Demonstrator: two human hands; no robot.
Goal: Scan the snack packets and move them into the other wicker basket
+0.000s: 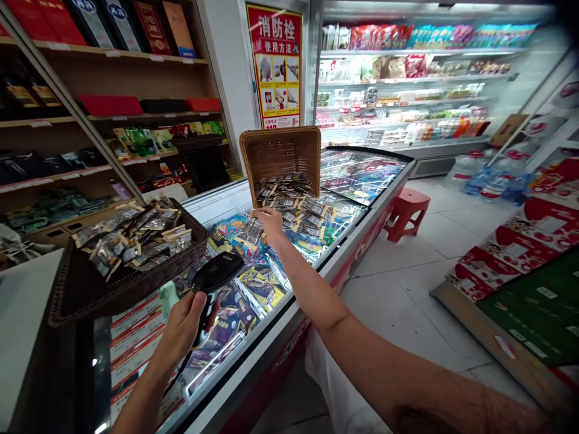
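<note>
My left hand is wrapped around the handle of a black barcode scanner, its head over the freezer's glass top. Between the fingers of my right hand is the edge of a small snack packet with a printed label. Just beyond, a tan wicker basket lies tipped on its side, opening toward me. Similar snack packets spill from it onto the glass. To the left, a dark brown wicker basket holds a heap of such packets.
The chest freezer runs away from me, with frozen goods under its glass. A red stool stands on the floor beside it. Stacked red cartons are at right, shelves at left, and a lit refrigerated display behind.
</note>
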